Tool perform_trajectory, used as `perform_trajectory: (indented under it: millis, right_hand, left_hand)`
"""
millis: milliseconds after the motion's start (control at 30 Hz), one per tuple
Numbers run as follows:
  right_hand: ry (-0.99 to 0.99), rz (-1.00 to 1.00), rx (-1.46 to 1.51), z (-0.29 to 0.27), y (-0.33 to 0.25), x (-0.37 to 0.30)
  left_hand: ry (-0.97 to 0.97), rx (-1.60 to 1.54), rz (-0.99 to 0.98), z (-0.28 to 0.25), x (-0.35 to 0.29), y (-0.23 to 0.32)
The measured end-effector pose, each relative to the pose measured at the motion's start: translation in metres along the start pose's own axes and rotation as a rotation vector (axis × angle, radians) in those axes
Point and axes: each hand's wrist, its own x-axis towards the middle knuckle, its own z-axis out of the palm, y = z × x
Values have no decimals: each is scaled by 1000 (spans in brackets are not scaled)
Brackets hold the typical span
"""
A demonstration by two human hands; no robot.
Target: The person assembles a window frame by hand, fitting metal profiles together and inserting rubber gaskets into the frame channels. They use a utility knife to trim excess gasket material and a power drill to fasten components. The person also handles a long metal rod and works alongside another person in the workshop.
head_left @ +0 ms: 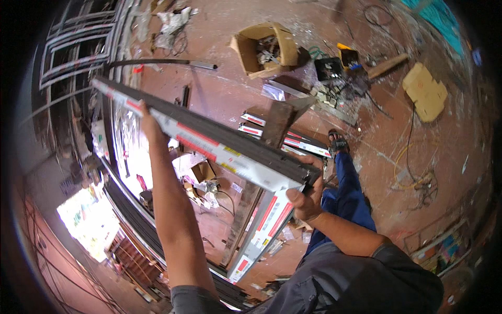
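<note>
A long dark metal frame profile (209, 131), its side covered in white film with red labels, slants across the view in both my hands. My left hand (150, 125) grips it toward its far left end. My right hand (307, 198) is closed around its near right end. From that corner a second film-covered profile (264, 230) runs toward me; whether the two are joined I cannot tell. Under the held profile lies a wooden beam (243, 227), and a brown block (278, 123) shows just beyond it. Shorter profiles with red labels (306, 144) lie near my foot.
An open cardboard box (287, 44) with scraps stands ahead. Right of it are a black bin (328, 68), a wooden plank (388, 66) and a flattened cardboard piece (424, 93). A yellow cable (405, 165) lies on the floor at right. Metal frames (78, 36) stand at far left.
</note>
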Motion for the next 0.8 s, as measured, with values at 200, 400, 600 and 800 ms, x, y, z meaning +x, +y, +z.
perform_trajectory:
  millis: [200, 400, 600, 800]
  right_hand:
    - [40, 61, -151, -5, -14, 4]
    - [189, 165, -487, -51, 1, 21]
    - [82, 431, -286, 9, -49, 6]
    - [-59, 308, -427, -12, -46, 19]
  left_hand:
    - [-137, 418, -73, -16, -136, -6]
    - [126, 312, 159, -154, -388, -66]
    - [1245, -123, -147, -311, -591, -193]
    - [1127, -1104, -382, -319, -657, -292]
